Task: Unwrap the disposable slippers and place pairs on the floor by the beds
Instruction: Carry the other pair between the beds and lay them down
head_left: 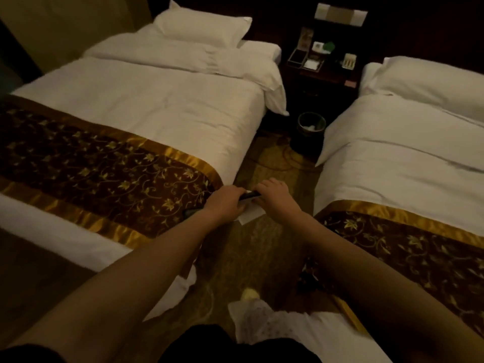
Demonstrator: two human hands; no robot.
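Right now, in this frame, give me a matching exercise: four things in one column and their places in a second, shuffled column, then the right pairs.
Things:
1. waste bin
2. pillow
3. white packet
4. bed runner

Places:
A. held between the left hand and right hand, low over the carpet
B. across the foot end of the left bed
C. on the floor between the beds, before the nightstand
D. at the head of the left bed

Pairs: 1-C, 2-D, 3-A, 4-B
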